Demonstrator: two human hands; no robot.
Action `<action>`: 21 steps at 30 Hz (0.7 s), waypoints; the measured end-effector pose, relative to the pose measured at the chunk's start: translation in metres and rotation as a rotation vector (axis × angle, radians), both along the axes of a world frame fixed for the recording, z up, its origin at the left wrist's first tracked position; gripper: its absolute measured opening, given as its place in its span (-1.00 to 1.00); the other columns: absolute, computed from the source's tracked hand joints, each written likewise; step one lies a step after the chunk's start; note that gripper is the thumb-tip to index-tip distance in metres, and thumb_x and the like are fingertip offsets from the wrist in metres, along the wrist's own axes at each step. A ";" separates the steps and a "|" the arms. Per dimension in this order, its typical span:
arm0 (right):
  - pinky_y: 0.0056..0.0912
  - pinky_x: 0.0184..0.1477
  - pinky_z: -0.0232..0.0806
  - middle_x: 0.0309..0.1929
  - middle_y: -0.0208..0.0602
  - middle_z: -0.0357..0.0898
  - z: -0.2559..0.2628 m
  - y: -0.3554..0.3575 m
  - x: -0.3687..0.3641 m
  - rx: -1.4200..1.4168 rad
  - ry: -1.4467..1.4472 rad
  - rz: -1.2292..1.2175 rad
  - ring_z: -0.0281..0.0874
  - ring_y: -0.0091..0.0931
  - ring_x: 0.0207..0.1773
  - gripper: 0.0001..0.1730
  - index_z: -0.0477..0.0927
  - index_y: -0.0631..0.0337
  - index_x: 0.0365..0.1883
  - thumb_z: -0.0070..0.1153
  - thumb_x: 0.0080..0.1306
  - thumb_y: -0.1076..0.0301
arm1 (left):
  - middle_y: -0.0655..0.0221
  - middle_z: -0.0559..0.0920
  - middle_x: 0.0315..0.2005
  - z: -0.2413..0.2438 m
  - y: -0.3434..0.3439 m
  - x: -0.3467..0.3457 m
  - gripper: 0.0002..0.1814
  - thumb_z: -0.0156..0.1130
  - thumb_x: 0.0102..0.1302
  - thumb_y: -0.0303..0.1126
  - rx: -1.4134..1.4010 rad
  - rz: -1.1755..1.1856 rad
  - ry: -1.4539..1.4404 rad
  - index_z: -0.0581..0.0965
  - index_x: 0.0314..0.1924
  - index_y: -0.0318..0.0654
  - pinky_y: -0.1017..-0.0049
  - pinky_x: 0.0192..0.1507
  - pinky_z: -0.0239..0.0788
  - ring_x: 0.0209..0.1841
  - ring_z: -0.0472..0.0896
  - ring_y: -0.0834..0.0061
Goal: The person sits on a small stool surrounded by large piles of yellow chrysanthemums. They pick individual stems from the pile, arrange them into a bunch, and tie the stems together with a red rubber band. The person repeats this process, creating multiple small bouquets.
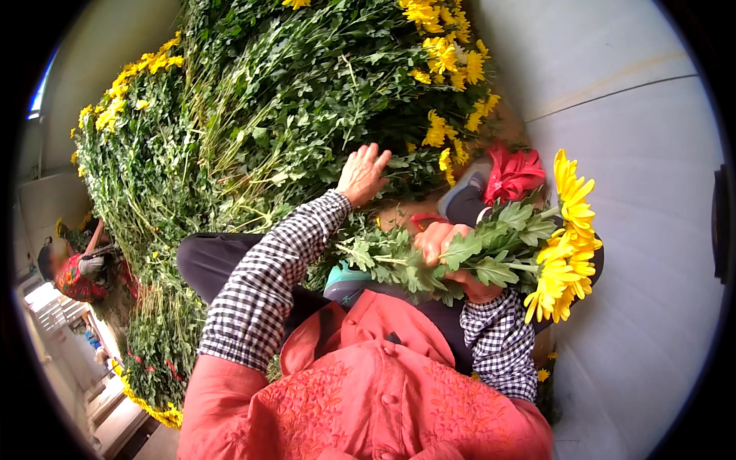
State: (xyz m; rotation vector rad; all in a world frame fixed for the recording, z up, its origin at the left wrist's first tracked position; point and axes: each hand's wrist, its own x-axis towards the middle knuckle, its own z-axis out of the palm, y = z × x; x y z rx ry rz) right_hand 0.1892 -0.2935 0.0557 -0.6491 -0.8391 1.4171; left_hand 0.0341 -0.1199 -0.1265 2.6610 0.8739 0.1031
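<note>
My left hand reaches out with its fingers apart, back upward, over the near edge of a big pile of leafy green chrysanthemum stems. Whether its fingertips touch the leaves cannot be told. My right hand is closed around the stems of a small bunch of yellow chrysanthemums. The blooms of that bunch point to the right, and its leafy stems run left across my lap. More yellow blooms stick out at the right end of the pile.
A bright red bundle of strips or cloth lies beside a shoe. A grey wall or panel rises at the right. More flower stems lie at the left. Beyond them, a person in red patterned clothing is at the far left.
</note>
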 end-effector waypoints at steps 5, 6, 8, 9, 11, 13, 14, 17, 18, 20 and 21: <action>-0.22 0.08 0.21 -0.29 -0.41 0.46 0.004 0.007 0.003 -0.049 -0.090 -0.069 0.35 -0.44 -0.15 -0.69 0.41 0.05 -0.28 0.30 0.24 0.16 | 0.17 0.54 0.04 -0.057 0.012 0.015 -0.41 0.13 0.30 0.03 -0.362 0.142 0.299 0.34 0.29 0.04 0.15 0.11 0.26 0.13 0.41 0.08; -0.22 0.07 0.22 -0.29 -0.41 0.46 0.003 0.006 0.005 -0.063 -0.110 -0.070 0.35 -0.44 -0.15 -0.69 0.42 0.05 -0.28 0.30 0.23 0.16 | 0.18 0.56 0.01 -0.054 0.014 0.018 -0.47 0.17 0.28 0.00 -0.367 0.134 0.352 0.44 0.23 0.06 0.18 0.07 0.32 0.08 0.47 0.10; -0.24 0.09 0.25 -0.25 -0.34 0.50 0.017 0.010 0.004 -0.180 -0.117 -0.072 0.40 -0.41 -0.09 -0.74 0.50 0.11 -0.26 0.29 0.21 0.24 | 0.19 0.60 -0.14 -0.064 0.022 0.002 -0.65 0.24 0.23 -0.10 -0.325 0.206 0.122 0.61 0.00 0.02 0.25 -0.09 0.42 -0.12 0.57 0.13; -0.25 0.10 0.27 -0.22 -0.32 0.52 0.016 0.011 0.004 -0.221 -0.080 -0.131 0.43 -0.41 -0.05 -0.75 0.51 0.13 -0.24 0.28 0.20 0.26 | 0.24 0.59 -0.29 -0.049 0.022 0.005 -0.80 0.28 0.19 -0.21 -0.244 0.258 -0.109 0.66 -0.18 0.00 0.26 -0.24 0.45 -0.26 0.59 0.15; -0.28 0.14 0.32 -0.16 -0.28 0.55 0.019 0.012 0.007 -0.311 -0.042 -0.248 0.47 -0.40 0.03 -0.73 0.53 0.16 -0.18 0.27 0.19 0.33 | 0.30 0.52 -0.42 0.023 0.029 0.017 -0.84 0.27 0.22 -0.29 -0.153 0.330 -0.275 0.64 -0.19 -0.04 0.27 -0.30 0.39 -0.37 0.54 0.20; -0.33 0.17 0.28 -0.09 -0.28 0.57 0.015 0.013 0.006 -0.411 0.095 -0.317 0.47 -0.45 0.06 -0.73 0.52 0.17 -0.11 0.22 0.21 0.42 | 0.33 0.52 -0.42 0.079 0.039 0.011 -0.84 0.28 0.25 -0.33 -0.009 0.330 -0.458 0.62 -0.17 -0.13 0.37 -0.38 0.38 -0.42 0.54 0.32; -0.37 0.20 0.23 -0.06 -0.31 0.59 0.018 0.015 0.006 -0.444 0.125 -0.357 0.47 -0.50 0.06 -0.74 0.53 0.17 -0.10 0.20 0.23 0.44 | 0.35 0.55 -0.41 0.109 0.039 0.007 -0.83 0.26 0.27 -0.41 -0.057 0.361 -0.502 0.62 -0.14 -0.22 0.44 -0.41 0.38 -0.43 0.54 0.40; -0.35 0.24 0.26 -0.01 -0.29 0.60 0.007 0.013 0.009 -0.438 0.244 -0.389 0.46 -0.49 0.12 -0.66 0.53 0.17 -0.01 0.13 0.21 0.50 | 0.36 0.57 -0.42 0.173 0.026 -0.007 -0.81 0.23 0.27 -0.53 -0.154 0.244 -0.739 0.61 -0.11 -0.32 0.56 -0.46 0.35 -0.47 0.50 0.54; -0.33 0.24 0.26 -0.01 -0.28 0.60 0.006 0.012 0.008 -0.444 0.279 -0.385 0.46 -0.49 0.13 -0.65 0.53 0.18 0.00 0.12 0.21 0.51 | 0.36 0.56 -0.43 0.179 0.019 -0.014 -0.80 0.22 0.27 -0.54 -0.217 0.211 -0.756 0.61 -0.10 -0.30 0.57 -0.48 0.33 -0.48 0.48 0.56; -0.33 0.25 0.27 0.01 -0.27 0.58 0.012 0.012 0.007 -0.475 0.318 -0.363 0.47 -0.48 0.13 -0.62 0.51 0.18 0.02 0.11 0.20 0.53 | 0.38 0.53 -0.47 0.186 0.000 -0.023 -0.77 0.22 0.26 -0.56 -0.367 0.161 -0.769 0.62 -0.07 -0.28 0.60 -0.49 0.29 -0.50 0.44 0.59; -0.32 0.25 0.27 0.04 -0.26 0.57 0.012 0.012 0.007 -0.474 0.297 -0.332 0.47 -0.46 0.13 -0.60 0.50 0.18 0.03 0.12 0.19 0.53 | 0.41 0.50 -0.48 0.190 -0.010 -0.025 -0.75 0.21 0.27 -0.58 -0.471 0.144 -0.803 0.62 -0.05 -0.28 0.62 -0.50 0.25 -0.50 0.41 0.64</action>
